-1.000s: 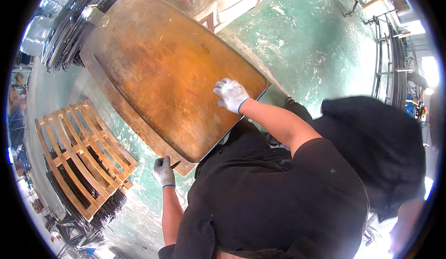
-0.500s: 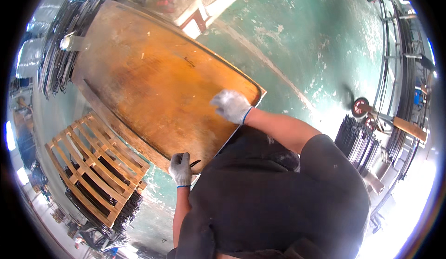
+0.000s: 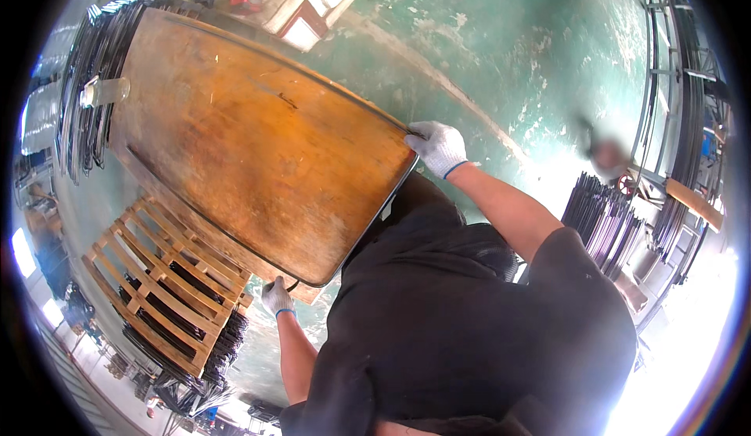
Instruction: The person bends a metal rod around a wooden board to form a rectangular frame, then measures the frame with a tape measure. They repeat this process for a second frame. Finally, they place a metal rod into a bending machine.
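Observation:
A wooden tabletop [image 3: 235, 131] with a worn orange-brown surface lies in front of me. A thin black frame [image 3: 368, 227] runs along its near end and bends round onto the long sides. My right hand [image 3: 440, 147], in a white knit glove, is closed round the frame at the right corner; its fingertips are partly hidden. My left hand [image 3: 277, 297], gloved likewise, is closed beside the near left corner. A short, dark, curved piece [image 3: 293, 286] sticks out from its fingers; its kind is unclear.
Left of the table a wooden pallet [image 3: 168, 283] rests on bundles of black rods. More black rods [image 3: 92, 100] hang over the table's far end, by a clear plastic bottle [image 3: 106, 92]. A red power tool [image 3: 246, 0] lies beyond. Racks [image 3: 673, 123] stand at right.
My right hand has moved from over the tabletop out to its right corner and closed there. My left hand has shifted slightly left and down, with the dark piece still in it.

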`<state>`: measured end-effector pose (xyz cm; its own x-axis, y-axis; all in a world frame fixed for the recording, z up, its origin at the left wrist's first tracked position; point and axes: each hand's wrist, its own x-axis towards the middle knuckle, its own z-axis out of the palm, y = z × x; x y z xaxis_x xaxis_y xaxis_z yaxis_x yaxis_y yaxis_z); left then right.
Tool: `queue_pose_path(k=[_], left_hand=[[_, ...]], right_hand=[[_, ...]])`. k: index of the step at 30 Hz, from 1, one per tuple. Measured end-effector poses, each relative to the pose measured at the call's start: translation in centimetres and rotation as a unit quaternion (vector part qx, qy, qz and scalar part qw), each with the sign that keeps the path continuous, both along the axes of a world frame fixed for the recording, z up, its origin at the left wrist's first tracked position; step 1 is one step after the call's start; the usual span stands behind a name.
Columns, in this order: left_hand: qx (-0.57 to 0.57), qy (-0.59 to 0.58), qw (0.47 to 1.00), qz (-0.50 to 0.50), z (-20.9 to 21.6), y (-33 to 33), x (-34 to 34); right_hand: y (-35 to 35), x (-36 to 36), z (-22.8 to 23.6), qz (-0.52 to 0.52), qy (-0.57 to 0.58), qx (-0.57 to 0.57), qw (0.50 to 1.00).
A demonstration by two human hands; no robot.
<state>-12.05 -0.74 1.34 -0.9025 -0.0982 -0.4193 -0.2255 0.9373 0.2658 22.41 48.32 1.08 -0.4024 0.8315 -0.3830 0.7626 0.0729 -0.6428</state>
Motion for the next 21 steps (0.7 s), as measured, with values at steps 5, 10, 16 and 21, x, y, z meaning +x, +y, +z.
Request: queue_pose_path(k=[5,10,16,21], left_hand=[[0.101,-0.155,0.973,0.137,-2.1,-2.1,-0.5],[0.072,-0.106,0.991,0.046,-2.7,-0.1,0.4],[-0.026,-0.062,0.997,-0.037,-2.1,2.3,1.0],[-0.019,-0.076,0.997,-0.005,-2.0,2.6,0.8]], right_hand=[[-0.1,0.8,-0.8,0.022,0.016,0.049,0.998],[-0.4,1.1,-2.4,0.013,0.04,0.082,0.996],[-0.5,0.5,-1.5,-0.029,0.029,0.037,0.998],[-0.3,0.4,-0.8,-0.02,0.023,0.031,0.999]])
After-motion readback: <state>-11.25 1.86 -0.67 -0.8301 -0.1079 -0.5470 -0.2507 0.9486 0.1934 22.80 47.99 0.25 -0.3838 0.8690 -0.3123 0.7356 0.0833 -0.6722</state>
